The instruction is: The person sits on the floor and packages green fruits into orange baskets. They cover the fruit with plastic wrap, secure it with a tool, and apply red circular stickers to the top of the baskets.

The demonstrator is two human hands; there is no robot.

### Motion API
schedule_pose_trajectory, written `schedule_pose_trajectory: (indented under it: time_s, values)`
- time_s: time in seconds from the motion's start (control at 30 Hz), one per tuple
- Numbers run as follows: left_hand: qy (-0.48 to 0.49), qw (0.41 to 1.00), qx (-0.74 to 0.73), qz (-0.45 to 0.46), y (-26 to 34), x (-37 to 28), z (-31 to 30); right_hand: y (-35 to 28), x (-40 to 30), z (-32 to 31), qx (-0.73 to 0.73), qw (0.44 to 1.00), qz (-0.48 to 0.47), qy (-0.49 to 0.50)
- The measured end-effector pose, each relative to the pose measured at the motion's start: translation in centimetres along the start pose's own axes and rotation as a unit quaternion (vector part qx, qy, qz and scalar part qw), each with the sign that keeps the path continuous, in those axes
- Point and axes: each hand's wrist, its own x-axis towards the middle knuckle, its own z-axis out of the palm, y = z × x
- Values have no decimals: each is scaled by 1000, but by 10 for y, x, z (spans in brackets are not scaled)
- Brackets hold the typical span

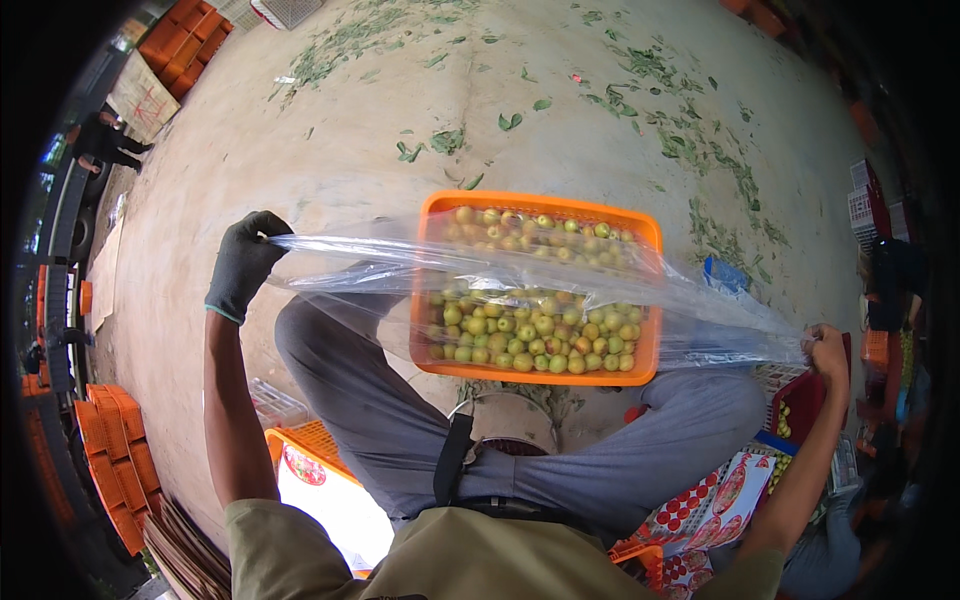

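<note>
A sheet of clear plastic film [352, 259] is pulled taut across an orange plastic crate [540, 373] between my knees. Round green-yellow fruits [525, 330], some with a reddish blush, lie in the crate and show through the film. My left hand [251, 259], in a dark knit glove with a teal cuff, grips the film's left end, out to the left of the crate. Bare, my right hand [825, 351] pinches the bunched right end, well to the right of the crate. The fingertips of the right hand are partly hidden.
A bucket [517, 416] stands between my legs. Printed cartons [739, 487] and a dark red crate [799, 405] with fruit are at my right. Stacked orange crates [112, 442] stand at left. Green leaves [690, 142] litter the concrete floor. A person [109, 142] stands far left.
</note>
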Motion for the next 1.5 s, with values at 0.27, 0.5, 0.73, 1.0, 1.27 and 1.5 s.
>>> schedule_pose_trajectory:
  time_s: [0.27, 0.5, 0.73, 1.0, 1.27, 1.5]
  values:
    - [-8, 995, -88, 39, 56, -19, -21, -358, -190, 131, 9, 859, -510, 45]
    - [31, 945, -323, -51, 34, -32, -26, -396, -184, 346, -168, 834, -481, -213]
    - [-234, 941, -228, 83, -10, -37, 23, -378, -166, 268, 137, 849, -482, -169]
    - [-286, 942, -65, 164, 98, -22, 220, -397, -192, 270, 121, 819, -530, -183]
    - [-202, 922, -324, 70, 64, -17, 255, -294, -127, 253, -246, 811, -475, -237]
    - [-337, 904, -254, 70, 116, -19, 280, -339, -141, 259, 53, 862, -443, -240]
